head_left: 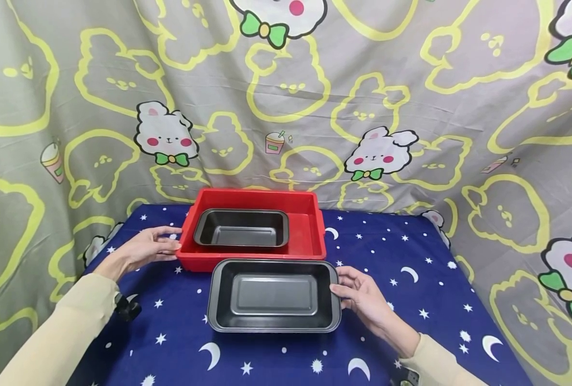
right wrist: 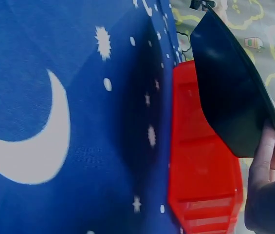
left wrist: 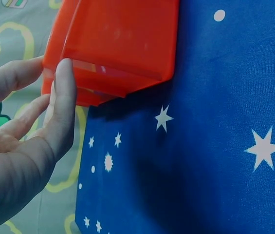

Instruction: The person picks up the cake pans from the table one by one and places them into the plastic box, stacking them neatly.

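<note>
A dark grey loaf pan [head_left: 273, 295] is held by its right end in my right hand [head_left: 365, 300], thumb on the rim and fingers beneath. The pan hangs above the table in front of the bin, its inside facing the head camera; the right wrist view shows its dark underside [right wrist: 225, 87]. My left hand [head_left: 143, 249] grips the left end of a red plastic bin [head_left: 307, 236] between thumb and fingers; the left wrist view shows the fingertips at the bin's edge [left wrist: 118, 44]. Inside the bin, toward its left, sits a smaller-looking dark loaf pan [head_left: 242, 228].
A blue tablecloth [head_left: 401, 321] with white stars and moons covers the table. Behind and at both sides hangs a grey curtain [head_left: 305, 69] with yellow outlines and white cartoon animals. The bin stands at the table's far side, near the curtain.
</note>
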A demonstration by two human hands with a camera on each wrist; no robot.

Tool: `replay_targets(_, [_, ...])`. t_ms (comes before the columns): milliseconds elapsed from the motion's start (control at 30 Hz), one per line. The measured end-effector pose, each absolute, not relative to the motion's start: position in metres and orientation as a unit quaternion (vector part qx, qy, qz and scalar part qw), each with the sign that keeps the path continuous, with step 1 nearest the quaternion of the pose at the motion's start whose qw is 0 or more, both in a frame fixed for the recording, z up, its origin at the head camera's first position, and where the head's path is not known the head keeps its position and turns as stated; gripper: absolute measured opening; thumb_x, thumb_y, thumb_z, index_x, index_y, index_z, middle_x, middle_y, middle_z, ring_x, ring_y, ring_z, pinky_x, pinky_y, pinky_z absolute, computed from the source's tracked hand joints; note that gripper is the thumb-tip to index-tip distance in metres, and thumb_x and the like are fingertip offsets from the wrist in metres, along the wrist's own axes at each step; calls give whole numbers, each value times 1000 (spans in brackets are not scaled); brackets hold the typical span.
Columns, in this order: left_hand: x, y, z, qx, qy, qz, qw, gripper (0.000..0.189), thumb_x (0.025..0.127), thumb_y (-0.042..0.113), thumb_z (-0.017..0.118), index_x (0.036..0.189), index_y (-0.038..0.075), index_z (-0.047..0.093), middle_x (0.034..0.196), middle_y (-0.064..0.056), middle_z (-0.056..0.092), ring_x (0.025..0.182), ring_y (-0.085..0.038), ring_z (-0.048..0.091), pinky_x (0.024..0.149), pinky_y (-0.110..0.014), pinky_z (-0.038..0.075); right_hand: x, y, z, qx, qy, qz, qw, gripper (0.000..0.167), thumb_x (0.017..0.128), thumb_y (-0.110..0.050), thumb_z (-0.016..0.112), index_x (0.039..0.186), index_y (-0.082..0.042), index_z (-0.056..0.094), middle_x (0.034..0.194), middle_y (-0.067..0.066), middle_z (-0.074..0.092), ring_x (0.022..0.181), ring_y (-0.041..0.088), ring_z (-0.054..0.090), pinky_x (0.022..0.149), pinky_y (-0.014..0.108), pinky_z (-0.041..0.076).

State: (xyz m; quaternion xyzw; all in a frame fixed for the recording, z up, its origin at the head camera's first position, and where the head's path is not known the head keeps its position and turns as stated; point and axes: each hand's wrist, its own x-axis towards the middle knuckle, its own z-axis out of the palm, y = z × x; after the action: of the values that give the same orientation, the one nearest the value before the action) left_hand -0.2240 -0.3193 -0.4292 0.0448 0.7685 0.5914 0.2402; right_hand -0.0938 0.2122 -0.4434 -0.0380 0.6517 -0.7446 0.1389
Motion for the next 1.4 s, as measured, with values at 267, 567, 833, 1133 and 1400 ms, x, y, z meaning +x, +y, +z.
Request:
replay_targets(267, [-224,-318,-430,44,766,594,242,78,104,9,65,163,-9,18,104,7,77,96,-8,75,95,-35,65,-100,217,-425,-60,642,-754,124,26,98,3,66,120,-10,60,100,-7,76,79,4,72,62,20,60])
replay_targets(567, [-222,-317,-427,45,772,586,240,79,104,12,67,163,-9,19,105,6,77,97,-9,75,97,-37,64,-115,219,-405,-60,629,-767,110,26,99,5,64,118,-12,62,98,-6,76,78,5,73,62,20,61])
replay_targets(833, [-224,-319,-428,49,763,596,244,79,103,9,67,162,-10,19,103,8,77,96,-8,75,97,-38,64,-132,214,-392,-47,621,-775,106,26,99,6,63,116,-14,63,96,-6,76,76,6,73,63,20,61])
replay_targets(1133, [-225,-318,-428,56,757,602,247,78,104,8,65,162,-11,16,102,9,77,96,-8,75,94,-35,65,-154,205,-383,-27,627,-772,101,23,100,4,63,115,-12,61,94,-6,77,75,7,73,61,21,60])
replay_targets(1400, [-224,-318,-431,49,756,605,246,78,104,8,64,163,-10,16,101,10,77,96,-8,76,95,-36,65,-175,197,-379,-15,629,-772,94,23,99,5,62,115,-12,61,92,-8,77,73,5,72,59,20,59])
